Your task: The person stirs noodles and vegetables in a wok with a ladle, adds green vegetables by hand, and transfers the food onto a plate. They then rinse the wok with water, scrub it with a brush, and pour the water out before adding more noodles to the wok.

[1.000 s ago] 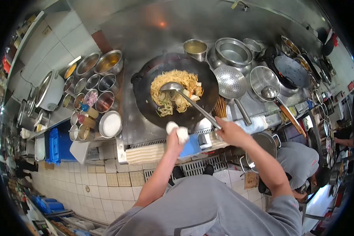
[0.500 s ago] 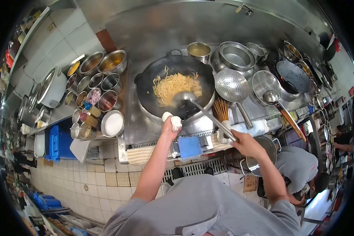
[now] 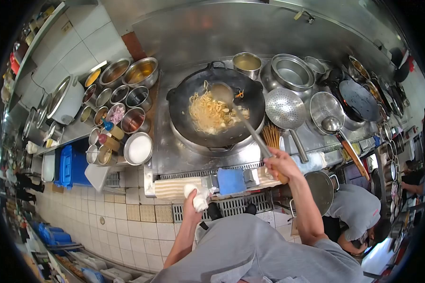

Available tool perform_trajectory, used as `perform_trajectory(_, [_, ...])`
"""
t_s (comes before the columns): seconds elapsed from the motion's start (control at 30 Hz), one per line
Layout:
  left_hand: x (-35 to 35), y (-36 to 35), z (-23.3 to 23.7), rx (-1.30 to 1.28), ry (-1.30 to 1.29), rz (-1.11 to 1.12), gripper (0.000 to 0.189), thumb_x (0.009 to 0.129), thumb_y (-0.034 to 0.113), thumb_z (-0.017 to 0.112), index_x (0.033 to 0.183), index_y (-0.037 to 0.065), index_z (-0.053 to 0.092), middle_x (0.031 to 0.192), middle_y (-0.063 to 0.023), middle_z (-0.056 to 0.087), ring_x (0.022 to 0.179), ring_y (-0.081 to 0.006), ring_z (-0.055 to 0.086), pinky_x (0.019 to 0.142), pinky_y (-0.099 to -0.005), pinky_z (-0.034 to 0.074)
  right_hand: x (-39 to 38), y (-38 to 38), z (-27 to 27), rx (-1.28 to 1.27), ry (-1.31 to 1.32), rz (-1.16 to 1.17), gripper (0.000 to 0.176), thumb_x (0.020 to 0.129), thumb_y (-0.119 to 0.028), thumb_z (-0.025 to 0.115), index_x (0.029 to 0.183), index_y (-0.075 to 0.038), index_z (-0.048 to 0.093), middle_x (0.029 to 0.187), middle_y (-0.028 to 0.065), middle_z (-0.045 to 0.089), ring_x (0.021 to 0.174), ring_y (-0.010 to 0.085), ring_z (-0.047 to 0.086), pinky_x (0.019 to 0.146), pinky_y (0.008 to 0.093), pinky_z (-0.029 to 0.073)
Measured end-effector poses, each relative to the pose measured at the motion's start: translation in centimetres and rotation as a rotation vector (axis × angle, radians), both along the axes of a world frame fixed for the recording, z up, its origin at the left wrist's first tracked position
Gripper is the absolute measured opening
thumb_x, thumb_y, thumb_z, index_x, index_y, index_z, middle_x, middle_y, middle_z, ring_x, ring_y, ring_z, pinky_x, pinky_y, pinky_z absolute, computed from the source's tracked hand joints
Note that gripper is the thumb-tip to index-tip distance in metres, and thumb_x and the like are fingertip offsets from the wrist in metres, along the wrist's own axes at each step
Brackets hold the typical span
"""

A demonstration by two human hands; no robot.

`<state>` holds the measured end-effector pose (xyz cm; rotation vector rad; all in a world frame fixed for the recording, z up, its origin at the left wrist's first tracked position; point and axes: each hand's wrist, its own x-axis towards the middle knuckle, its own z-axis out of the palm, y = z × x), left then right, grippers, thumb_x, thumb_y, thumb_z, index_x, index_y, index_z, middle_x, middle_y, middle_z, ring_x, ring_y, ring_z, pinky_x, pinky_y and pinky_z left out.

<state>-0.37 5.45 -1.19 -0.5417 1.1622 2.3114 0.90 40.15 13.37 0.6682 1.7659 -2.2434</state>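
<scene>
Noodles lie in a big black wok on the steel stove. My right hand is wrapped round the handle of a long ladle, whose bowl rests among the noodles toward the wok's far side. My left hand grips a bunched white cloth in front of the stove's edge, apart from the wok. A bamboo brush lies just beyond my right hand, partly hidden by the ladle handle.
A perforated strainer and a mesh skimmer lie right of the wok. Steel pots of ingredients and squeeze bottles crowd the left counter. Along the front edge hangs a blue cloth. Another person bends at the right.
My left hand has drawn back from the wok's near rim with the cloth. The ladle's bowl has moved from the near side to the far side of the noodles, which are spread differently.
</scene>
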Motion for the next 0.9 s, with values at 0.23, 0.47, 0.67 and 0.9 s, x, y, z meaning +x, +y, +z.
perform_trajectory(0.23, [2.5, 0.2, 3.0, 0.126, -0.101, -0.098, 0.051, 0.095, 0.041, 0.048, 0.127, 0.002, 0.050, 0.104, -0.0171, 0.067, 0.073, -0.0239, 0.067, 0.058, -0.0331, 0.055, -9.7, -1.4, -3.2, 0.217, 0.066, 0.114, 0.050, 0.090, -0.010, 0.061, 0.136, -0.001, 0.043, 0.063, -0.0001, 0.049, 0.045, 0.0106, 0.046, 0.040, 0.0274, 0.037])
perform_trajectory(0.47, [0.2, 2.1, 1.9, 0.265, 0.000, -0.200, 0.046, 0.096, 0.039, 0.050, 0.123, 0.002, 0.053, 0.105, -0.0162, 0.067, 0.075, -0.0238, 0.066, 0.060, -0.0347, 0.055, -2.6, 1.0, -5.6, 1.160, 0.462, 0.510, 0.062, 0.086, -0.008, 0.058, 0.145, -0.016, 0.040, 0.074, 0.0144, 0.063, 0.058, 0.0277, 0.062, 0.055, 0.0394, 0.050])
perform_trajectory(0.67, [-1.6, 2.7, 1.5, 0.205, -0.087, -0.102, 0.049, 0.093, 0.046, 0.053, 0.124, 0.008, 0.054, 0.103, -0.0153, 0.067, 0.075, -0.0245, 0.064, 0.061, -0.0326, 0.053, 6.8, 3.9, 5.0, 1.540, 0.120, 0.617, 0.066, 0.083, -0.009, 0.061, 0.145, -0.015, 0.039, 0.079, 0.0191, 0.066, 0.068, 0.0362, 0.066, 0.066, 0.0455, 0.052])
perform_trajectory(0.9, [-7.3, 5.8, 2.9, 0.075, -0.046, -0.199, 0.053, 0.092, 0.056, 0.051, 0.113, 0.009, 0.059, 0.098, -0.0106, 0.068, 0.074, -0.0238, 0.065, 0.056, -0.0344, 0.050, 9.1, 3.3, 7.9, 0.943, 0.061, 0.567, 0.058, 0.085, -0.011, 0.064, 0.138, -0.001, 0.044, 0.078, 0.0244, 0.063, 0.067, 0.0375, 0.063, 0.066, 0.0431, 0.049])
